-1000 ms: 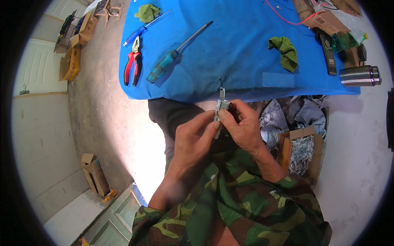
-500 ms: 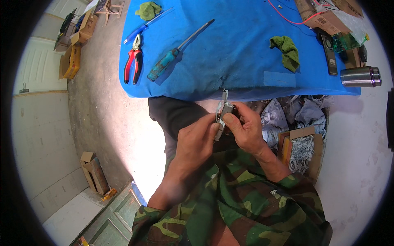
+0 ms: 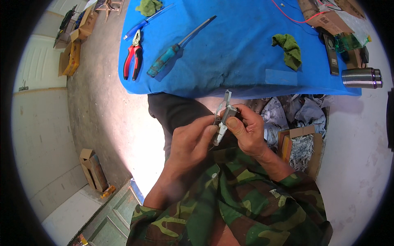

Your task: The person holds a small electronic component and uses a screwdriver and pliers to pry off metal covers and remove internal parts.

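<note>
Just in front of the table's near edge, my right hand grips a small grey and silver metal part between thumb and fingers. A narrow end of the part points up toward the table. From the other side, my left hand is closed at a thin, curved strip along the part's left edge. Whether strip and part are joined I cannot tell, as fingers cover much of both. On the blue-covered table lie a teal-handled screwdriver, red and black pliers and a blue-handled screwdriver.
Green cloths lie on the table. A steel flask, a dark handheld device and cardboard boxes line its right side. Below, a carton of metal pieces stands beside grey plastic bags.
The metal part has tilted a little to the right. The strip at my left fingers stands further off it. My left hand has shifted slightly left, and the view has moved a little.
</note>
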Tool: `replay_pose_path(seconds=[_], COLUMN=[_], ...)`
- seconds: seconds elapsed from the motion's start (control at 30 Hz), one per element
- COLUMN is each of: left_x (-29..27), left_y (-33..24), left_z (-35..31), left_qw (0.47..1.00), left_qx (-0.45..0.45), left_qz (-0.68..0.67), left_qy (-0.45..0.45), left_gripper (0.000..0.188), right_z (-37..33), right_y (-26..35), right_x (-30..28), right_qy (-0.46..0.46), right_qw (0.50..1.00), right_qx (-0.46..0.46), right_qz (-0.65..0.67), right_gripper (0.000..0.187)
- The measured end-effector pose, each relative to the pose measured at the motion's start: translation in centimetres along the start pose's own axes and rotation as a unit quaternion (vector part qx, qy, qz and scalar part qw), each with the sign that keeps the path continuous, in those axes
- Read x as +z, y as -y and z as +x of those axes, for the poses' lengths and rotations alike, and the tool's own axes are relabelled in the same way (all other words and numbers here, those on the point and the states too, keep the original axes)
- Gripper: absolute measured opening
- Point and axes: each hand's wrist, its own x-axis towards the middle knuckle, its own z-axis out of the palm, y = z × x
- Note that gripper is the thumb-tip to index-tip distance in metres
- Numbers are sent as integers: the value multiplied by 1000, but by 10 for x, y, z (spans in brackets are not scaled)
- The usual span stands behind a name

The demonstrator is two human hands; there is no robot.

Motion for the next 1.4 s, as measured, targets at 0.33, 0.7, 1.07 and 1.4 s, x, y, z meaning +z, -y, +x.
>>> replay_pose_path(seconds=[0.33, 0.7, 1.07, 1.4], left_x=[6, 8, 3, -3], left_y=[3, 10, 0, -19], left_z=[2, -8, -13, -14], left_qw=[999, 998, 999, 976], left_qx=[-13, -67, -48, -134], left_qz=[29, -8, 15, -173], left_qy=[4, -9, 20, 12], left_gripper=[25, 23, 23, 23], right_z=[6, 4, 3, 3], right_y=[-12, -15, -7, -12], right_x=[4, 9, 2, -1], right_qy=[-19, -11, 37, 47], right_qw=[999, 996, 995, 985], right_qx=[46, 87, 77, 68], right_qz=[-8, 14, 46, 149], right_gripper=[23, 22, 27, 31])
